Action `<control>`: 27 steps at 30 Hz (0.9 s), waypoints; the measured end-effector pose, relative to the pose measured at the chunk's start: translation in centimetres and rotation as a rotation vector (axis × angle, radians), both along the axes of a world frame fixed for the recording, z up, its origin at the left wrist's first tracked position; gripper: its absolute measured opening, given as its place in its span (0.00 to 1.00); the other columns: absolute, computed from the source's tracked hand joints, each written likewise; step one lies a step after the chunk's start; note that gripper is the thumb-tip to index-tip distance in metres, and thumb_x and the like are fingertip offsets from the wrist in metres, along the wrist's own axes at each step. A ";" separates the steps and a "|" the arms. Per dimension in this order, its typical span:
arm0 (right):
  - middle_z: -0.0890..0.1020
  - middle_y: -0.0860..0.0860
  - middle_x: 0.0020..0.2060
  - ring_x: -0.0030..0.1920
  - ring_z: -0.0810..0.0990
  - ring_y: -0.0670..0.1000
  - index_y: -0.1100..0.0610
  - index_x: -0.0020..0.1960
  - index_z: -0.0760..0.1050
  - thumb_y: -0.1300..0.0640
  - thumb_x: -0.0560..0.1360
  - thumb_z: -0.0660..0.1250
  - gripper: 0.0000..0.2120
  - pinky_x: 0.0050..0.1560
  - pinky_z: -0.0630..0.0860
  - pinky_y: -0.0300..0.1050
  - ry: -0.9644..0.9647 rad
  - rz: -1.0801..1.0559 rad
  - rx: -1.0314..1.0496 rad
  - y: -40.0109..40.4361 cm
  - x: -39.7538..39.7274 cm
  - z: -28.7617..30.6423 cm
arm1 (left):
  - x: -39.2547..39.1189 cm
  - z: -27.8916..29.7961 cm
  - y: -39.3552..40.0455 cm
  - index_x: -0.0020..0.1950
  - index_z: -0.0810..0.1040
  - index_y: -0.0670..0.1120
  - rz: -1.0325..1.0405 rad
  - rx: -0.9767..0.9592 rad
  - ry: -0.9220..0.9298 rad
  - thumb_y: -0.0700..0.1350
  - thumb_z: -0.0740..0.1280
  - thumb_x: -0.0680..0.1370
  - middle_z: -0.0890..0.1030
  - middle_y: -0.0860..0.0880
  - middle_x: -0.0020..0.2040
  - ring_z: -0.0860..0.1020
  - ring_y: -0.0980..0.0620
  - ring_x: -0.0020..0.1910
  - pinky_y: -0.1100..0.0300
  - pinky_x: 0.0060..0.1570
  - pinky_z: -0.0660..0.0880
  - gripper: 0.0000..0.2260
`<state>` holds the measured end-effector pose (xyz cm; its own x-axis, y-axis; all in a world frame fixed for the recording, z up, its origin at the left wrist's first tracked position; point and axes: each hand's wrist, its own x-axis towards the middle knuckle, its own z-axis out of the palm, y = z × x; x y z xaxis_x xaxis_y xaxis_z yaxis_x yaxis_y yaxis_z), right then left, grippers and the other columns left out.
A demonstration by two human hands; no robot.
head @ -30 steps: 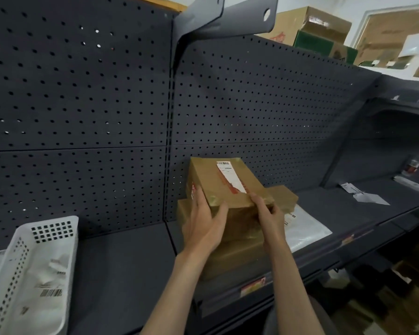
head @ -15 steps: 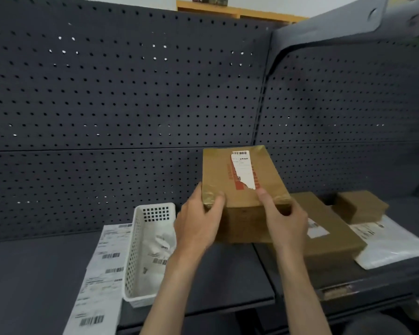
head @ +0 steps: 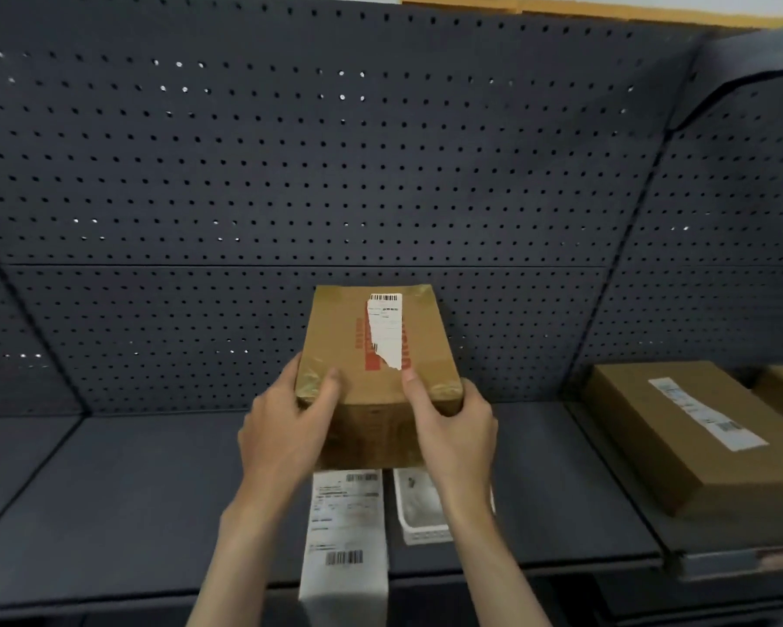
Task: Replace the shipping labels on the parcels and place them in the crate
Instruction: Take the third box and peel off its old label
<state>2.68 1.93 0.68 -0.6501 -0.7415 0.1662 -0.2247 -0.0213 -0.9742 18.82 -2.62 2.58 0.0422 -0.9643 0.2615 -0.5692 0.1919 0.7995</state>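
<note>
A: What is being held at the centre of the view?

B: A brown parcel (head: 378,355) is gripped at its near end by both hands. The left hand (head: 285,427) is wrapped round the near left corner, with the thumb laid on the top face. The right hand (head: 453,427) is clasped round the near right corner, its thumb pressed on the top just below the label.

A: How is the label seen?

B: A torn label (head: 387,330) is stuck on the top face, its left edge ragged; a barcode is shown at its far end. Red printing is exposed on the cardboard beside and under it. Shiny tape is seen at the parcel's corners.

A: Where is the parcel placed in the scene?

B: It is held above the dark shelf (head: 131,491), in front of the perforated back panel (head: 290,174). Whether its underside is touching the shelf cannot be told.

A: What is found below it?

B: A strip of white labels (head: 344,531) is laid on the shelf, running toward the near edge, with barcodes printed on it. Just to its right a white crate (head: 425,531) is partly hidden behind the right forearm.

A: And further right?

B: A second parcel (head: 679,436), larger and bearing a whole label, is rested on the neighbouring shelf section, well apart from the hands.
</note>
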 end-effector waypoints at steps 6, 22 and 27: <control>0.84 0.38 0.43 0.46 0.83 0.37 0.44 0.53 0.80 0.32 0.69 0.72 0.20 0.49 0.84 0.46 -0.008 0.101 0.037 -3.0 9.0 -2.5 | 9.1 -1.7 -2.2 0.53 0.72 0.67 0.085 0.039 -0.017 0.66 0.57 0.73 0.79 0.64 0.42 0.75 0.53 0.44 0.52 0.46 0.70 0.12; 0.86 0.40 0.43 0.44 0.83 0.36 0.48 0.52 0.78 0.38 0.68 0.77 0.20 0.44 0.80 0.35 0.076 0.212 0.142 -4.6 19.3 -9.2 | 20.6 -9.7 -2.5 0.63 0.73 0.66 0.150 0.153 0.032 0.66 0.59 0.72 0.77 0.68 0.43 0.75 0.52 0.47 0.52 0.49 0.70 0.21; 0.84 0.41 0.44 0.47 0.83 0.40 0.46 0.52 0.74 0.29 0.66 0.70 0.25 0.47 0.82 0.45 0.170 0.210 0.235 -4.8 19.3 -9.1 | 20.7 -9.9 -2.7 0.55 0.70 0.70 0.142 0.156 0.046 0.64 0.60 0.73 0.76 0.70 0.42 0.74 0.54 0.46 0.53 0.49 0.68 0.11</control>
<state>22.01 -2.92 -8.37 -0.4574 -0.8866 0.0682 -0.3983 0.1357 -0.9071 39.55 -5.35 -7.32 0.1889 -0.9765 0.1039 -0.5442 -0.0160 0.8388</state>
